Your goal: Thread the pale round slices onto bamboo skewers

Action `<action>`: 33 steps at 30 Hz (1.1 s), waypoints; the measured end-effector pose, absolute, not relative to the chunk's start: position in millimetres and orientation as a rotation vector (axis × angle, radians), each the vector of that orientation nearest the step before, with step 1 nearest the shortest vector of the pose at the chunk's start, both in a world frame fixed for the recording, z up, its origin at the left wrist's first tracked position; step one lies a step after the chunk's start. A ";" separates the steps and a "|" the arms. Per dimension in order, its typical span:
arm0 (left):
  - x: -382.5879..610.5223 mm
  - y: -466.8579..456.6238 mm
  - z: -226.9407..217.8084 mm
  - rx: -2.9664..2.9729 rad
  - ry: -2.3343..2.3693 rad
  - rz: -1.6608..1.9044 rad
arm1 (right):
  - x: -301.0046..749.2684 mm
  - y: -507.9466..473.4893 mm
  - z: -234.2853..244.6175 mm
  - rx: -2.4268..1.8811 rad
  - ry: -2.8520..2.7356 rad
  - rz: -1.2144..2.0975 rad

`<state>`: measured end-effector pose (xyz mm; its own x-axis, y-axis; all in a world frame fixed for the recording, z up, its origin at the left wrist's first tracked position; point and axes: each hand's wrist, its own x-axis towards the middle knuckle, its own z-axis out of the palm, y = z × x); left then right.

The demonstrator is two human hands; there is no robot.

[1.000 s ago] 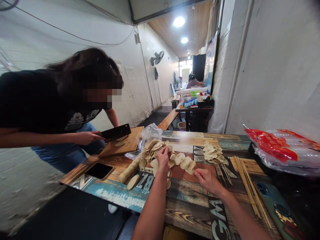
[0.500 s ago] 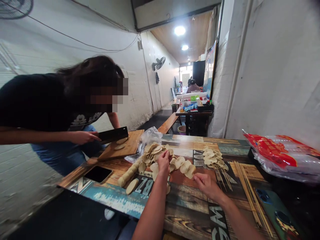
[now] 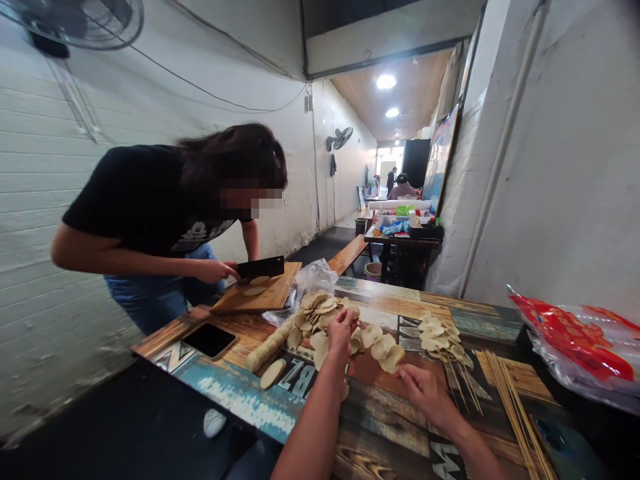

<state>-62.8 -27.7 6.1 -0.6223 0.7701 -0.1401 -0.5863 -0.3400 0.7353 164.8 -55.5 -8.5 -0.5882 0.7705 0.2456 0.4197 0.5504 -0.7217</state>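
Note:
Between my two hands hangs a row of thin, pale round slices (image 3: pixel 383 347), threaded on a skewer largely hidden by them. My right hand (image 3: pixel 425 393) pinches the near end of that skewer, just beside the last slice. At the row's far end my left hand (image 3: pixel 343 331) is closed in a pinch on a slice, though its fingers cover most of it. Close behind my left hand lies a heap of loose slices (image 3: pixel 317 308). A bumpy pale roll (image 3: pixel 270 343) and a single oval slice (image 3: pixel 273 374) lie left of my left forearm.
Filled skewers (image 3: pixel 440 337) lie beyond my right hand, with bare bamboo skewers (image 3: pixel 510 407) farther right. A person holds a black cleaver (image 3: pixel 261 267) over a cutting board (image 3: pixel 247 300). A phone (image 3: pixel 210 340), a plastic bag (image 3: pixel 317 277) and red packages (image 3: pixel 585 333) are around.
The view has swung left, so everything sits farther right and slightly lower. Both hands keep their pinch on the slice row. The person's cleaver stays over the board.

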 end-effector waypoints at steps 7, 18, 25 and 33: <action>-65.9 -30.3 4.7 0.219 0.883 1.956 | 161.5 -58.8 -4.7 -0.945 -2.228 0.851; -60.8 -32.4 11.8 0.182 0.903 1.920 | 160.0 -62.1 2.3 -0.943 -2.212 0.890; -60.8 -33.7 15.8 0.161 0.893 1.935 | 161.8 -61.0 2.0 -0.941 -2.213 0.895; -61.7 -30.5 10.5 0.216 0.871 1.933 | 161.0 -62.7 1.8 -0.920 -2.216 0.927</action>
